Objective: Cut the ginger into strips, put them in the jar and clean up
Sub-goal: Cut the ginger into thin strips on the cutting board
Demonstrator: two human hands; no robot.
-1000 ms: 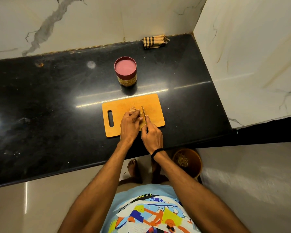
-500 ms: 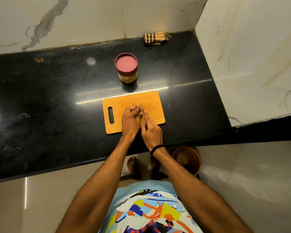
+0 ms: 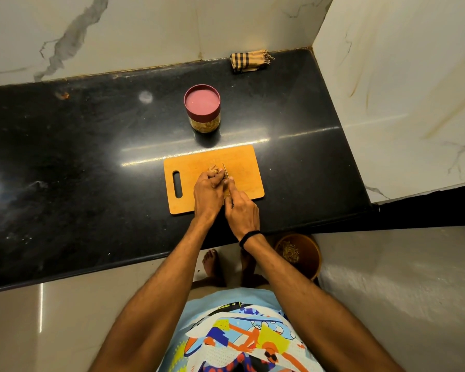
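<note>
While the left hand [image 3: 208, 191] pinches the ginger [image 3: 213, 168], the right hand [image 3: 242, 210] grips the knife [image 3: 225, 171] just beside it.

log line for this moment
step: cutting ginger | left hand: holds ginger | right hand: holds knife | jar: lidded, behind board
</note>
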